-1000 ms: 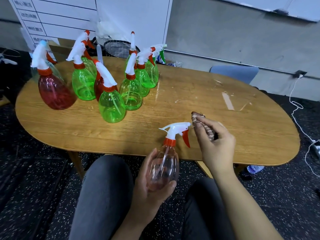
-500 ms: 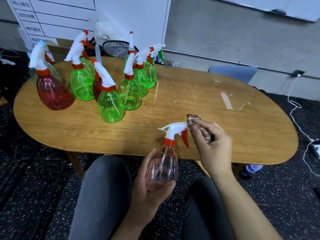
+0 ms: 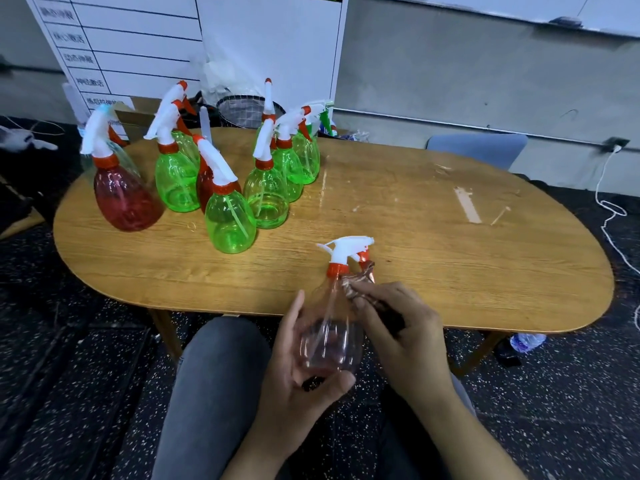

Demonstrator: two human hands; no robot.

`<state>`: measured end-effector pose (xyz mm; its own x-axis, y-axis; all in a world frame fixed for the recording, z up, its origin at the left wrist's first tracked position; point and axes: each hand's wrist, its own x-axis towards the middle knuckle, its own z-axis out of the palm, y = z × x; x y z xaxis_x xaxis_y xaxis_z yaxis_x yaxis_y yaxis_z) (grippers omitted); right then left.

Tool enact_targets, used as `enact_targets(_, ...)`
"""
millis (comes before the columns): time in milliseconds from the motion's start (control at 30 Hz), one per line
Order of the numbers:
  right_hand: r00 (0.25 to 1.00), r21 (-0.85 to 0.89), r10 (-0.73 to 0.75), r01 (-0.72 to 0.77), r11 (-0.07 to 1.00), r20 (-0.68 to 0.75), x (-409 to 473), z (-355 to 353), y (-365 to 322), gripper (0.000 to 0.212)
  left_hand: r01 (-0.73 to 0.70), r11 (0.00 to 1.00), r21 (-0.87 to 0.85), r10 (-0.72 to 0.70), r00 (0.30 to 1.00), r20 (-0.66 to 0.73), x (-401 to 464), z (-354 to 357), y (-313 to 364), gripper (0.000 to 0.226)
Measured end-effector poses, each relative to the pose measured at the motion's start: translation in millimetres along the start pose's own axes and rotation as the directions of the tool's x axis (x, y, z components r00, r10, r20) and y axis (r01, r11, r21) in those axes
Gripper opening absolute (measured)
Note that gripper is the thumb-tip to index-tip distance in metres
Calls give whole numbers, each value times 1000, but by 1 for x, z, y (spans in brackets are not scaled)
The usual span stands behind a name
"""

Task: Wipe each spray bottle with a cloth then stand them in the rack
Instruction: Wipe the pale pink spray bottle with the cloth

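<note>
Since a second ago, the right hand (image 3: 408, 337) has dropped its pinched cloth (image 3: 360, 280) from the trigger onto the clear bottle's (image 3: 332, 334) shoulder. Left hand (image 3: 298, 375) fingers cup the base above the lap. Beyond, coloured bottles (image 3: 230, 220) stand on the counter (image 3: 415, 237).
</note>
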<state>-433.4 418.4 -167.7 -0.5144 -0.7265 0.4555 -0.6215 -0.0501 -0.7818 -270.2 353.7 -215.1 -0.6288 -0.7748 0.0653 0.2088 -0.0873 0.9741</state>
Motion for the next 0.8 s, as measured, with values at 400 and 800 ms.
enact_targets(400, 995, 337, -12, 47, 940, -103, 15, -29, -34, 22, -239, 924, 299, 253, 967, -10, 32, 10, 54, 105)
enact_targets(800, 964, 146, -111, 149, 978, -243, 30, -60, -64, 21, -399, 623, 673, 464, 881, 93, 65, 26, 101, 103)
